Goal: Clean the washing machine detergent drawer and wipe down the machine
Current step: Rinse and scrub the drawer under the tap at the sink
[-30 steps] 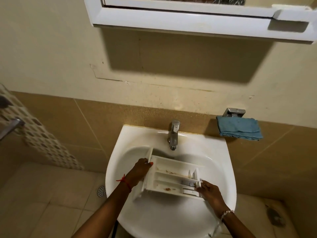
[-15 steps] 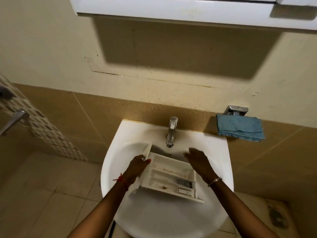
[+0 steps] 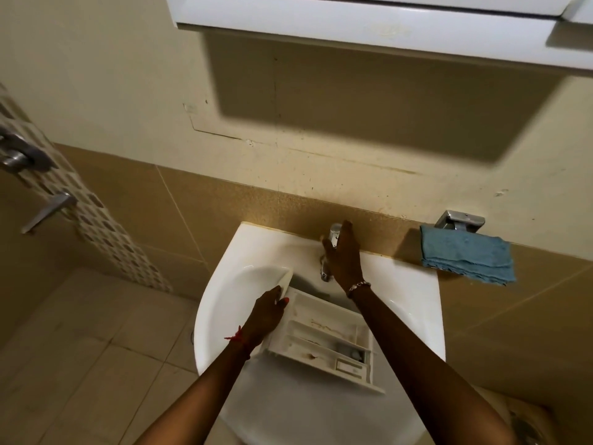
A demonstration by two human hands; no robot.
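The left hand [image 3: 269,311] grips the near-left end of the white plastic compartmented detergent drawer [image 3: 324,340]. The drawer lies in the white ceramic sink [image 3: 414,284], its long axis slanting away rightward. Just beyond it, the right hand [image 3: 343,256] covers the chrome tap [image 3: 334,233]; whether it grips cannot be told.

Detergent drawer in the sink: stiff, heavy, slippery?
Probably stiff: the drawer is moulded plastic with dividers, holding its shape. Likely light: the left hand alone grips one end. Might slide on the glossy sink once wet; the right hand is at the tap.
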